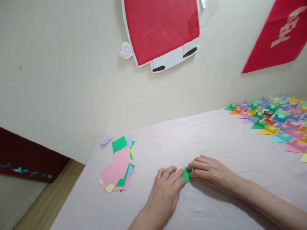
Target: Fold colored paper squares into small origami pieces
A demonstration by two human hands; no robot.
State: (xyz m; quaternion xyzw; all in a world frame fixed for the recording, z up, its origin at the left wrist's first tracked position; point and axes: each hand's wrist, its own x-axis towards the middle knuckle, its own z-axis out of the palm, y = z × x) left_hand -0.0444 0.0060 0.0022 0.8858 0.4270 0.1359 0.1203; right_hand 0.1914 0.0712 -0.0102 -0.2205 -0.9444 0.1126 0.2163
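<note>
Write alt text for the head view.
A left hand and right hand touch a small green paper on a pale table. Loose colored sheets lie to the left; many folded paper shapes fill the far right.

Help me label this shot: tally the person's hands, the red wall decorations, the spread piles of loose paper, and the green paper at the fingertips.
Hands, left hand and right hand: 2
Red wall decorations, centre one and right one: 2
Paper pile: 1
Green paper at the fingertips: 1
Total: 6
</note>
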